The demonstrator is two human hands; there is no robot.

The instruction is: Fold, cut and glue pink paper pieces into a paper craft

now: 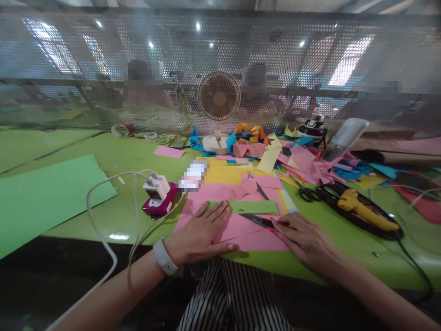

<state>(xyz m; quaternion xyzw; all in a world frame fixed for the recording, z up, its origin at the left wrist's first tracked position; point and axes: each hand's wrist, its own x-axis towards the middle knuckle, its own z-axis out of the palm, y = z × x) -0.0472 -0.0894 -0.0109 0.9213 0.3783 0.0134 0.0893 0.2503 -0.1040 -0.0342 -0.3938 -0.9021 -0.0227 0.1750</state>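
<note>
My left hand (203, 232) lies flat, fingers spread, on pink paper (241, 241). Its fingertips rest at the left end of a folded green paper strip (255, 207). A pair of scissors (257, 220) with dark blades and some red at the handle is in my right hand (306, 239), its fingers closed round the handle end. The blades point left and lie along the strip's lower edge. My palm and fingers hide most of the handle. Just beyond the strip is a slim dark pointed tool (262, 191), beside small pink cut pieces (250, 186).
A purple power block (160, 204) with cables and a phone (194, 174) stand left. Green sheets (62, 193) lie farther left. A fan (219, 99) stands behind. Scissors (306, 193), a yellow glue gun (367, 211), a bottle (347, 138) and heaped paper scraps (306, 161) are right.
</note>
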